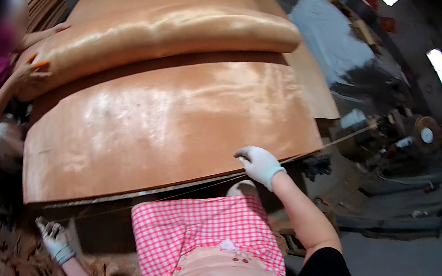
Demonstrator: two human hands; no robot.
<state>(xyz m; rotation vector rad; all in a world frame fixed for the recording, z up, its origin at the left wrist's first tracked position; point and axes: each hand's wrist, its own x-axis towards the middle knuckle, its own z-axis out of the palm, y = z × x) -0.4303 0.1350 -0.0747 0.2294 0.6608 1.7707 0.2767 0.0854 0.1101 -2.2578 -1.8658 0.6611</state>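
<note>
A broad, reddish-brown wood veneer sheet [140,130] lies on a stack in front of me, its near edge running past my waist. Part of the veneer is rolled back into a thick curl [192,31] across the middle. My right hand [258,165], in a pale glove, is at the near edge with fingers curled in; what they pinch is too small to make out. Low at the left, my gloved left hand [55,240] is just off the sheet's near left corner, fingers apart. A thin, strip-like line [189,188] runs below the edge between my hands.
On the left, a co-worker's hand [33,74] with something orange rests by the curl. Scraps [111,271] litter the floor at lower left. Machinery with a round reel [427,136] stands right, a plastic-covered pile [331,36] behind. Stacked boards [47,4] stand far left.
</note>
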